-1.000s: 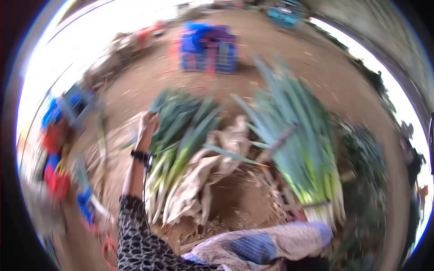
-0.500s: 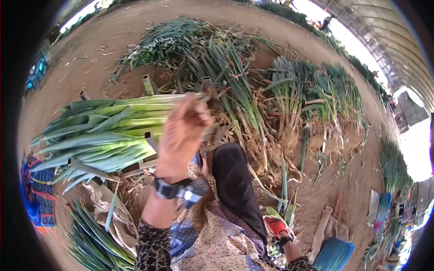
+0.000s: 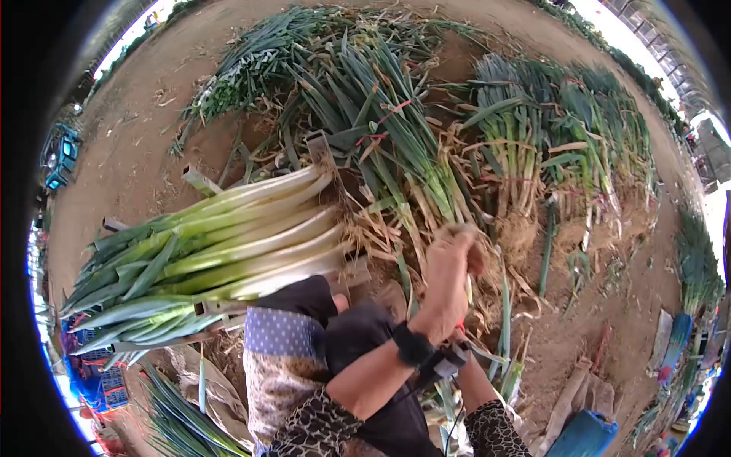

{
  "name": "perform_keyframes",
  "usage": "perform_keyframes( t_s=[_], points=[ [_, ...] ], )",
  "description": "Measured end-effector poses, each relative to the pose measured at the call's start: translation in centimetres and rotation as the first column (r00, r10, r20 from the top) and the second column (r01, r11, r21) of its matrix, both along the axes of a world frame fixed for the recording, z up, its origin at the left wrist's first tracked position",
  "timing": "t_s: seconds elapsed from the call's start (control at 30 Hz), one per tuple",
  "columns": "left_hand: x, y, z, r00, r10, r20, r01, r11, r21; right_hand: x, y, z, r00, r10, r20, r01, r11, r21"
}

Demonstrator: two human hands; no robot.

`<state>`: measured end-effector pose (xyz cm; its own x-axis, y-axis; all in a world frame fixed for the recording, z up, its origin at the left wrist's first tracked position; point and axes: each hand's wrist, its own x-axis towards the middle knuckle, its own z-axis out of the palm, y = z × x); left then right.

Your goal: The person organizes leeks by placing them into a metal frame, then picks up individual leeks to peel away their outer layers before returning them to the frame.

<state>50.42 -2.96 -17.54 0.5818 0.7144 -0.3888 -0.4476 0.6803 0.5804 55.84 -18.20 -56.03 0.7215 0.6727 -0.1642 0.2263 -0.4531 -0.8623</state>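
Note:
My left hand, bare with a black watch at the wrist, reaches across to the right above dry leek roots and leaves. Its fingers are curled together; whatever is between them is blurred. Behind that wrist, my right hand shows only a bit of red glove, its fingers hidden. To the left, several trimmed leeks lie side by side in a metal rack, white ends toward the right. Neither hand touches them.
Tied leek bundles lie ahead, and more leek bundles stand right of them with roots down. Dark green leaves lie at lower left by a sack. A blue roll is at lower right.
My left hand has moved from above the racked leeks to the right, in front of my right hand. My right hand has come up and inward. The whole view has shifted slightly.

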Motion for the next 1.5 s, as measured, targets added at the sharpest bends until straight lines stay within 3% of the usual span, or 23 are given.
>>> perform_keyframes(
  t_s=[0.03, 0.17, 0.27, 0.4, 0.53, 0.6, 0.67, 0.73, 0.77, 0.8, 0.83, 0.87, 0.9, 0.97, 1.0, 1.13, 1.23, 1.27, 1.33, 1.37, 1.4, 1.43, 1.5],
  points=[
    [0.3, 0.2, 0.4, 0.993, -0.098, -0.070, 0.103, 0.992, 0.071, 0.1, 1.4, 1.3, 0.997, 0.054, 0.060, -0.044, 0.986, -0.161],
    [1.5, 0.6, -0.8, 0.914, -0.372, -0.165, 0.371, 0.928, -0.036, 1.2, 5.0, 2.7, 0.951, 0.297, 0.089, -0.176, 0.753, -0.634],
    [1.9, 0.6, -2.9, 0.878, -0.466, -0.111, 0.454, 0.883, -0.118, 1.9, 6.0, 1.7, 0.920, 0.389, 0.054, -0.216, 0.616, -0.757],
    [2.0, 1.2, -3.4, 0.885, -0.443, -0.147, 0.424, 0.895, -0.139, 2.8, 6.3, 1.7, 0.892, 0.449, 0.042, -0.250, 0.570, -0.783],
    [2.3, 1.1, -3.0, 0.918, -0.289, -0.270, 0.272, 0.957, -0.100, 4.4, 7.5, 4.6, 0.878, 0.469, 0.099, -0.286, 0.678, -0.677],
    [2.4, 0.7, -3.1, 0.921, -0.212, -0.326, 0.162, 0.971, -0.173, 5.7, 6.9, 8.0, 0.871, 0.473, 0.136, -0.338, 0.776, -0.533],
    [3.4, -0.1, -4.2, 0.906, -0.056, -0.419, 0.004, 0.992, -0.123, 6.5, 4.3, 13.1, 0.888, 0.438, 0.141, -0.373, 0.865, -0.336],
    [3.9, -0.9, -6.1, 0.898, -0.003, -0.440, -0.049, 0.993, -0.108, 6.5, -0.3, 19.2, 0.965, 0.251, -0.080, -0.258, 0.961, -0.101],
    [4.2, -1.4, -6.9, 0.886, 0.027, -0.463, -0.076, 0.993, -0.088, 5.5, -3.6, 21.8, 0.930, -0.067, -0.362, 0.067, 0.998, -0.013],
    [4.2, -2.0, -8.1, 0.878, -0.032, -0.478, -0.017, 0.995, -0.097, 5.2, -6.6, 24.8, 0.906, -0.098, -0.413, 0.141, 0.987, 0.077],
    [5.6, -3.1, -13.0, 0.821, 0.020, -0.570, -0.009, 1.000, 0.023, 5.0, -9.8, 27.7, 0.877, -0.124, -0.464, 0.221, 0.962, 0.160],
    [5.7, -4.4, -12.4, 0.857, -0.070, -0.511, 0.037, 0.997, -0.074, 5.3, -13.9, 30.6, 0.991, -0.045, -0.126, 0.052, 0.997, 0.050],
    [5.6, -5.3, -11.8, 0.881, -0.159, -0.445, 0.093, 0.982, -0.167, 4.9, -17.9, 32.8, 0.975, 0.095, 0.201, -0.071, 0.990, -0.124],
    [5.3, -7.5, -10.6, 0.875, -0.396, -0.279, 0.340, 0.912, -0.229, 2.3, -20.5, 38.9, 0.874, 0.040, 0.485, 0.098, 0.962, -0.256],
    [5.7, -8.8, -9.7, 0.888, -0.423, -0.182, 0.390, 0.901, -0.191, 1.1, -21.8, 41.9, 0.798, 0.020, 0.603, 0.206, 0.930, -0.304],
    [5.0, -13.4, -4.5, 0.867, -0.484, -0.113, 0.467, 0.872, -0.148, -3.0, -24.1, 45.7, 0.618, 0.017, 0.786, 0.435, 0.826, -0.359],
    [4.5, -14.8, -5.7, 0.889, -0.439, -0.127, 0.441, 0.897, -0.015, -3.4, -24.4, 43.6, 0.504, -0.059, 0.862, 0.424, 0.886, -0.187],
    [3.5, -15.2, -4.5, 0.799, -0.564, -0.209, 0.570, 0.821, -0.036, -3.4, -24.1, 43.1, 0.594, -0.057, 0.802, 0.456, 0.845, -0.278],
    [1.5, -17.6, -3.9, 0.570, -0.808, -0.150, 0.806, 0.585, -0.086, -1.6, -22.4, 40.7, 0.567, -0.041, 0.822, 0.394, 0.890, -0.227],
    [0.7, -18.7, -4.6, 0.467, -0.864, -0.191, 0.879, 0.476, -0.003, -0.6, -21.2, 39.4, 0.554, -0.041, 0.831, 0.364, 0.910, -0.198],
    [0.0, -19.6, -4.4, 0.317, -0.918, -0.239, 0.939, 0.338, -0.054, 0.5, -20.5, 38.2, 0.583, -0.063, 0.810, 0.361, 0.913, -0.189],
    [-1.2, -20.0, -4.3, 0.257, -0.963, -0.084, 0.948, 0.269, -0.172, 1.8, -19.8, 37.3, 0.608, -0.075, 0.790, 0.354, 0.917, -0.185],
    [-0.6, -19.4, -5.9, -0.112, -0.970, -0.218, 0.992, -0.095, -0.087, 3.6, -18.4, 37.4, 0.604, -0.072, 0.794, 0.333, 0.928, -0.169]
  ],
)
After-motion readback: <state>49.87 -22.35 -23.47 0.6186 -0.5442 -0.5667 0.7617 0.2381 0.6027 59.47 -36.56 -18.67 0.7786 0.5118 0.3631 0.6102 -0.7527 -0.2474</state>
